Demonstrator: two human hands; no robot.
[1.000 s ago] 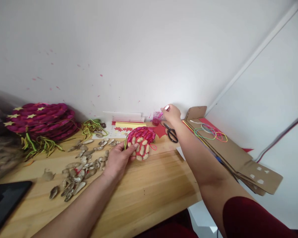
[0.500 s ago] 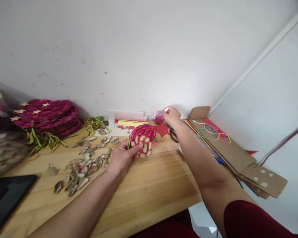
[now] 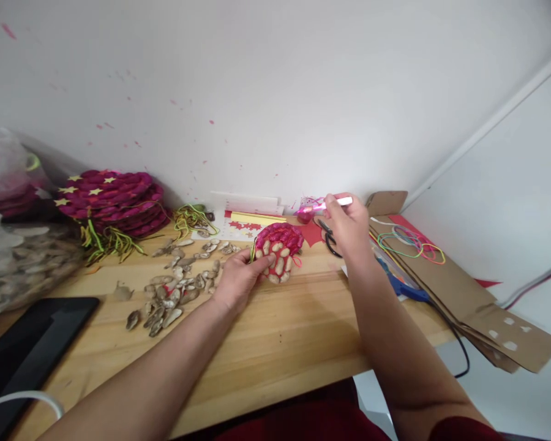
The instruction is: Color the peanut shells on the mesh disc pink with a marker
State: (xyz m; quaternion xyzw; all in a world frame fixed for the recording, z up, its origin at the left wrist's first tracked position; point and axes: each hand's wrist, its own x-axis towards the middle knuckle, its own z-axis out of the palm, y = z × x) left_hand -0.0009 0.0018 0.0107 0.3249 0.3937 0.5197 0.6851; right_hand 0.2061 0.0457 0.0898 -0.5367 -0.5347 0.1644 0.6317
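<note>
Black tablet point(image 3: 27, 352) cut off lower left; bag of shells point(image 3: 13, 269) cropped at left edge; scissors point(image 3: 330, 239) partly behind right hand point(image 3: 346, 226).

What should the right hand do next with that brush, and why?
Probably bring the brush in the right hand down to the disc steadied by the left hand: the bristles look loaded pink, and the lower shells are bare tan.

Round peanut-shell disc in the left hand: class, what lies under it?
Under the disc, the wooden table shows around its lower edge. The left hand grips its left rim; whatever lies directly beneath the disc is covered.
</note>
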